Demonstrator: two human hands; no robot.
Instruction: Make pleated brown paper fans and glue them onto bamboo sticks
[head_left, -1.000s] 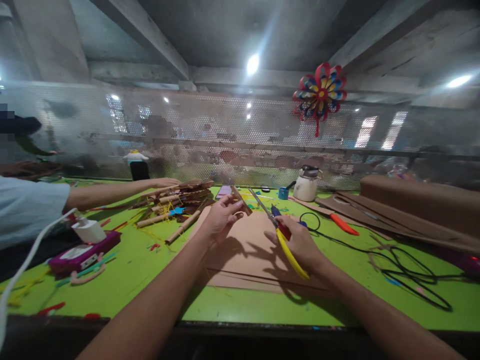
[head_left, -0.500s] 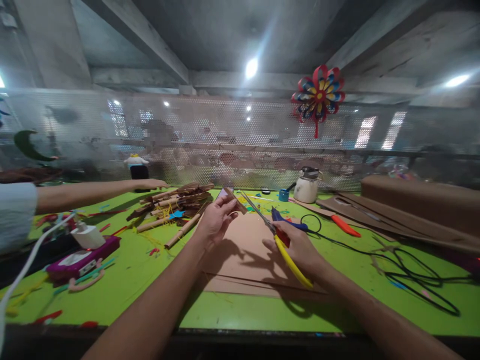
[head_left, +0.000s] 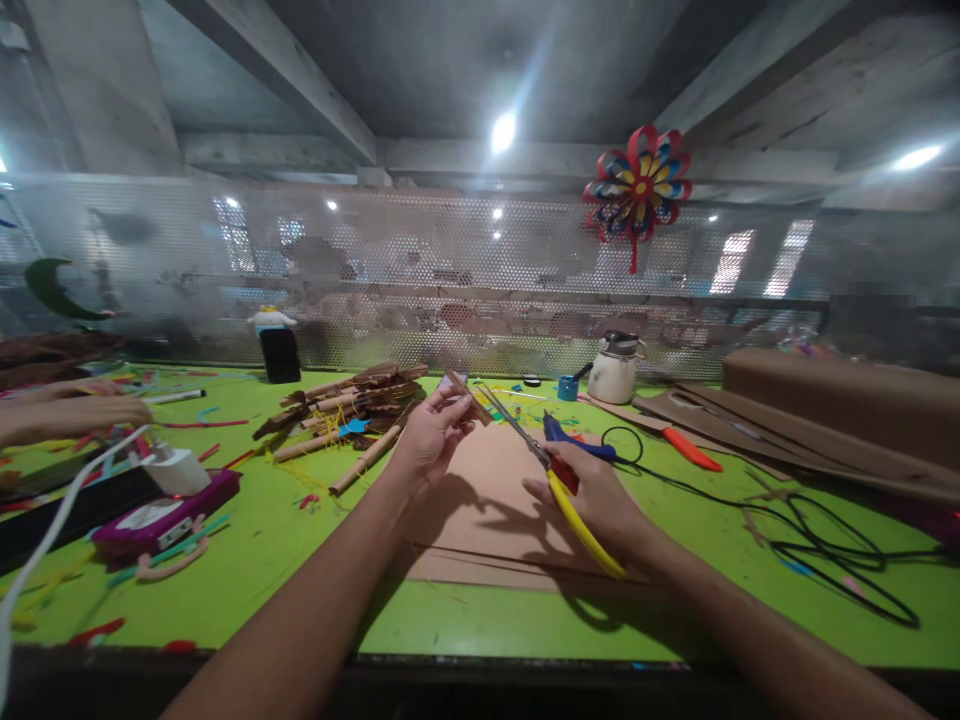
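Observation:
My left hand pinches a narrow strip of brown cardboard between thumb and fingers, above the table. In my right hand is a pair of scissors with yellow and red handles. The blades point up and to the left, close to the strip; whether they touch it I cannot tell. Below both hands lie flat sheets of brown cardboard, with the hands' shadows on them. A blue glue gun rests just beyond my right hand, its black cord running right.
A bundle of brown paper rolls lies left of my hands. A purple power strip with a white charger stands nearer. At far left are a co-worker's hands. An orange-handled knife, a pale jug and stacked cardboard occupy the right.
The co-worker's outstretched arm has drawn back to the left, away from the black phone. My hands, the strip and the scissors have hardly moved.

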